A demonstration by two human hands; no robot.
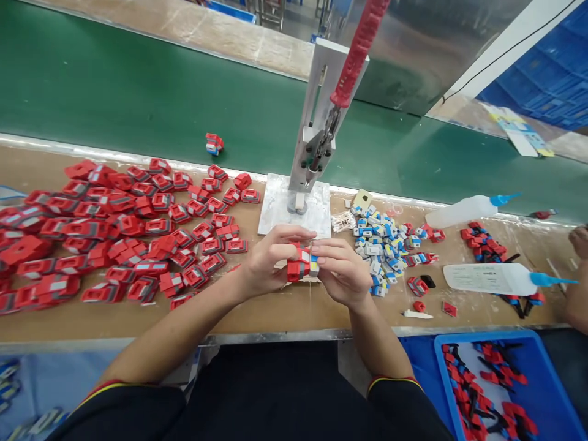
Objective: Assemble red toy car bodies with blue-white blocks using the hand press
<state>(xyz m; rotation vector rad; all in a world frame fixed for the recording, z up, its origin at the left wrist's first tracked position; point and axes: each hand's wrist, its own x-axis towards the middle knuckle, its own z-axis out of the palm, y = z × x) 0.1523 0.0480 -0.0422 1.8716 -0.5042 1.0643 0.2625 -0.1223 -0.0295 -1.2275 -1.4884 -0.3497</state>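
Observation:
My left hand (271, 260) is closed around a red plastic toy part (298, 267) in front of the metal press. My right hand (342, 269) pinches a small white, blue and yellow piece (314, 262) against the right end of that red part. The fingers partly hide where the two pieces meet. Just behind my hands stands the press base plate (275, 205), with an upright bracket and a red-handled tool (361, 52) fixed above it. Left of my hands lies a big pile of red toy parts (138, 214). Close on the right is a heap of small white-blue pieces (376, 245).
A green conveyor belt (138, 92) runs behind the bench, carrying one red-and-blue assembled piece (214, 144). Two white squeeze bottles (487, 277) lie at right. A blue bin (546, 373) holds red-black parts below. Another person's arm (577, 275) shows at the right edge.

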